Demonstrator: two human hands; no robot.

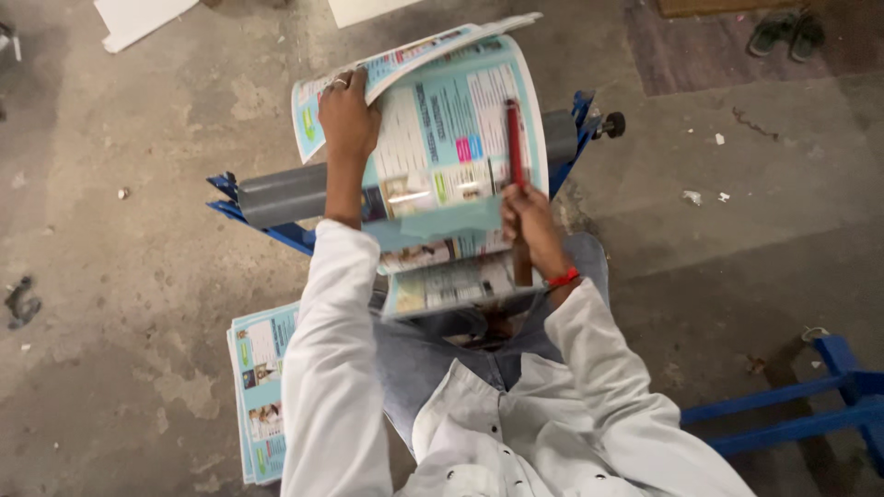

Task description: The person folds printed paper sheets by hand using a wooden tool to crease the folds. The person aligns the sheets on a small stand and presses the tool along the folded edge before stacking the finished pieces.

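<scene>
The left hand (pixel 348 115) grips the top edge of the printed sheets (pixel 442 156), which curve over a grey roller (pixel 285 193) on a blue stand (pixel 276 230). The right hand (pixel 529 221) is closed on a red stick (pixel 514 147) that lies flat on the sheets; its lower end is hidden. Beside the left knee, a stack (pixel 260 387) of similar sheets lies on the floor (pixel 120 304), partly covered by the sleeve.
</scene>
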